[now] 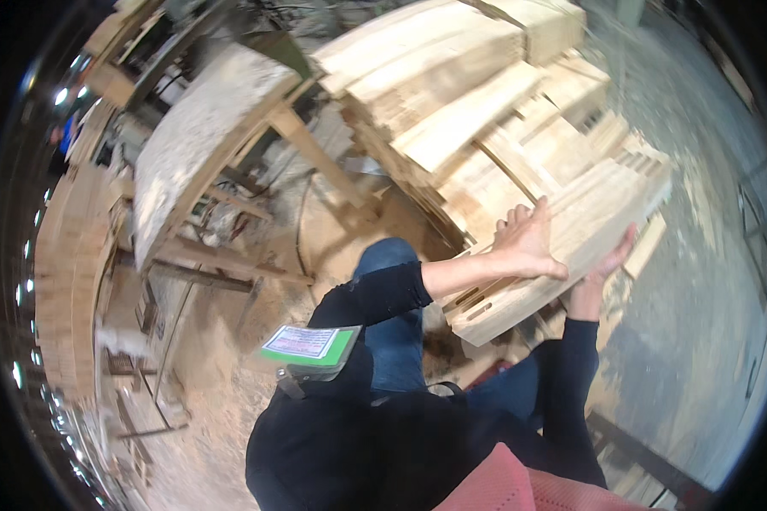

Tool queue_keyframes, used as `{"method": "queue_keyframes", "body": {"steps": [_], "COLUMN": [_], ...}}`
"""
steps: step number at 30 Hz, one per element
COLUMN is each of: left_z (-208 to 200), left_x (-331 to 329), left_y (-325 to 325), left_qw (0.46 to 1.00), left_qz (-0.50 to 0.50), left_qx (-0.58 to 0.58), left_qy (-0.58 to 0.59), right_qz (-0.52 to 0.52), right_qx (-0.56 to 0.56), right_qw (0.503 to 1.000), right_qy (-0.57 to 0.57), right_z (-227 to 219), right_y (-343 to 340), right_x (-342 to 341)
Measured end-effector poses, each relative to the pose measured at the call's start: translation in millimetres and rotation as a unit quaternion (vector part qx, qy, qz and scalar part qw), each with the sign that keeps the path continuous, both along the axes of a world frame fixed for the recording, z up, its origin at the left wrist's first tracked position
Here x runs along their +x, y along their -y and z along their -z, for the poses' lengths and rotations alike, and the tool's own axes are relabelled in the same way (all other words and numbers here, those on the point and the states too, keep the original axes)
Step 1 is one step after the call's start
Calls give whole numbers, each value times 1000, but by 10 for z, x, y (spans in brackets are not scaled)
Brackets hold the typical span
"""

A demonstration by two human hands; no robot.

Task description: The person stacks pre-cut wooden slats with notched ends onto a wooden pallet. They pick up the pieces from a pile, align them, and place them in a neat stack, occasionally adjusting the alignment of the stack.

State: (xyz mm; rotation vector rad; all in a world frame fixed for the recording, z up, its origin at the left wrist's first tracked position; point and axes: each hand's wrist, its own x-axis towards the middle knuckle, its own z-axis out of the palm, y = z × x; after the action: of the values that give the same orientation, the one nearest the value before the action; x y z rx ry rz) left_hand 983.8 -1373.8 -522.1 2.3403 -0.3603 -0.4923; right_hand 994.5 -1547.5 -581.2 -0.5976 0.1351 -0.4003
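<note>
A bundle of pale slotted wooden boards (609, 204) lies slanting in front of me, its near-left end over my knees and its far end toward the right. Narrow cut slots show at both ends. My left hand (528, 243) grips across the top, thumb toward me and fingers over the far side. Against the near side of the bundle, my right hand (607, 262) holds it with fingers pointing away; part of its grip is hidden. Just beyond stands a large pile of similar wooden pieces (460, 111), with which the bundle appears to be in contact.
A dusty wooden worktable (209, 111) with slanted legs stands to the left. Stacked curved boards (72, 281) rise at the far left. Sawdust covers the floor (239, 409) around my legs. A dark bar (643, 456) lies low at the right.
</note>
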Motion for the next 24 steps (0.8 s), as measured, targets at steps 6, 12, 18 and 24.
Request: {"method": "queue_keyframes", "body": {"steps": [6,12,18,24], "left_z": [-1161,-2371,-3133,-2771], "left_x": [220,124,152,637], "left_y": [-1079,-2763,-4392,-5891], "left_qw": [991,944,774,775], "left_qz": [-20,-114,-248,-272], "left_qx": [53,75,392,493], "left_qy": [118,299,432,287], "right_qz": [-52,-298,-258,25], "right_qx": [-7,-28,-534,-749], "right_qw": [998,943,774,485], "right_qy": [45,146,222,451], "right_z": [-1211,-2223,-2507,-1957], "right_y": [-1147,-2473,-4012,-4784], "right_x": [154,612,931,839]}}
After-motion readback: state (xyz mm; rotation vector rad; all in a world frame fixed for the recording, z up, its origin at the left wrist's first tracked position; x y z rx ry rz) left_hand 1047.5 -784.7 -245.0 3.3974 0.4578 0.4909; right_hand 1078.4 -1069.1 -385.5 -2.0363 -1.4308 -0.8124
